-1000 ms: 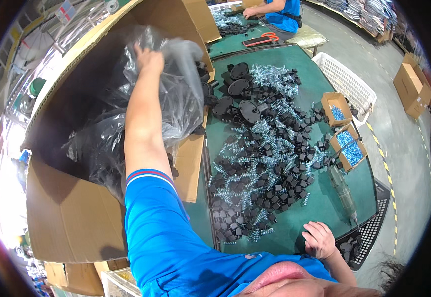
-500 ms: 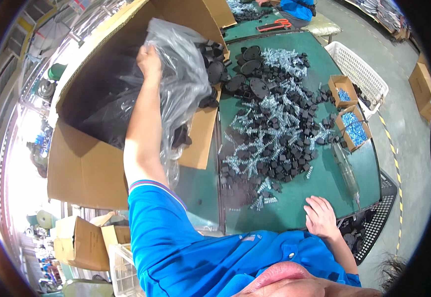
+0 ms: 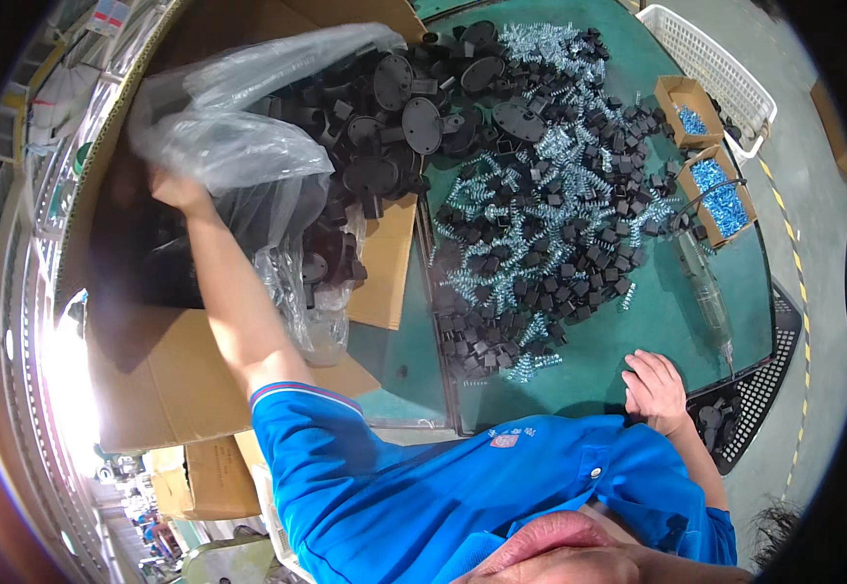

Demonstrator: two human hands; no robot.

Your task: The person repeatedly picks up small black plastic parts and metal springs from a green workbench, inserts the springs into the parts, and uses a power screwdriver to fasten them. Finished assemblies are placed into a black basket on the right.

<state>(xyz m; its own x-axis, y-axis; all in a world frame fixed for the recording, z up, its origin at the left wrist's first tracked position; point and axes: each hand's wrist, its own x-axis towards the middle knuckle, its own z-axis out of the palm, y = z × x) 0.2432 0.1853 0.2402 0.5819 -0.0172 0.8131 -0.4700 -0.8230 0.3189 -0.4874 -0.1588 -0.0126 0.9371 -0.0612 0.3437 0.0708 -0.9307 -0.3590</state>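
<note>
My left hand [image 3: 182,191] reaches into a large cardboard box [image 3: 165,375] at the left, closed on a crumpled clear plastic bag [image 3: 248,146]. Beside the bag, black plastic parts with round flat bases [image 3: 394,82] fill the box opening and spill toward the table. My right hand [image 3: 654,389] rests by the table's near edge, fingers loosely stretched and nothing in them. Across the green table [image 3: 589,375] spreads a heap of metal springs [image 3: 487,263] mixed with small black square caps [image 3: 579,302]. An electric screwdriver [image 3: 704,292] lies right of the heap.
Two small open cartons hold blue-silver screws [image 3: 720,198], at the table's right side. Beyond them stands a white plastic basket [image 3: 711,73]. A black perforated crate [image 3: 759,389] with black parts sits below the right edge. Another cardboard box [image 3: 214,477] is at lower left.
My left hand has pulled the plastic bag left and nearer, deeper into the box, uncovering more black round-based parts. My right hand stays by the table edge. The view has shifted.
</note>
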